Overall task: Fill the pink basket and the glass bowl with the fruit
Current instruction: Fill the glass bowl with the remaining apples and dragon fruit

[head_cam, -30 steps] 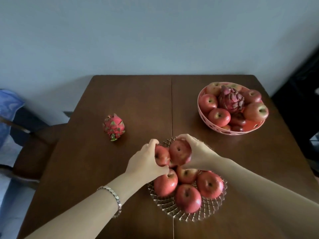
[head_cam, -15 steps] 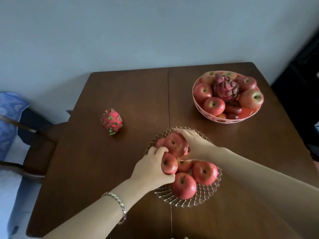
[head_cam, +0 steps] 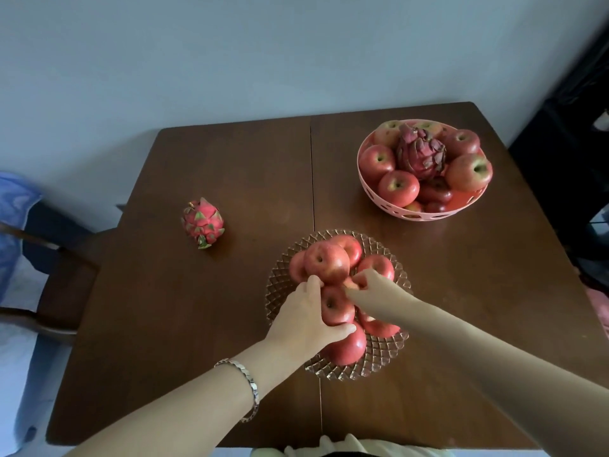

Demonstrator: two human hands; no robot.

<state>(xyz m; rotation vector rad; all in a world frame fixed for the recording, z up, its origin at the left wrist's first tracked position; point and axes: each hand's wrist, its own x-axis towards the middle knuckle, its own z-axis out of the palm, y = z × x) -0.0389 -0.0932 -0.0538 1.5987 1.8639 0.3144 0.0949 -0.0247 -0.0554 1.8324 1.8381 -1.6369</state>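
toward the near edge of the counter [head_cam: 230, 166], just right of its centre seam, the glass bowl [head_cam: 280, 291] is heaped with red apples, stacked at least two deep. at the far right corner the pink basket [head_cam: 428, 216] is piled to its rim as well, with a dark dragon fruit [head_cam: 420, 156] sitting on top in the middle. judging from this, the filling is nearly done. the only fruit seen outside a container is the loose dragon fruit [head_cam: 202, 222], which lies on the left half of the counter, well apart from both hands and both containers. it looks like the one piece left to place, and neither heap offers it an obvious flat spot.

the left hand [head_cam: 303, 321] is in the bowl with its fingers [head_cam: 314, 282] curled over the far side of the centre apple [head_cam: 336, 306] and the thumb hooked round its near side, so it is clamped on that apple. the right hand [head_cam: 379, 291] reaches in from the right with bent fingers, its tips down among the apples beside the top apple [head_cam: 326, 262]. whether they pinch anything or only touch, i cannot tell.

both forearms cover the near and right parts of the heap, so the apples in the bowl cannot be counted. the lower layer in the basket shows only through the slots in its wall. a pale garment is cut off at the near edge of the view. a chair [head_cam: 49, 258] and a blue cloth [head_cam: 13, 206] at the left edge are only partly in view.
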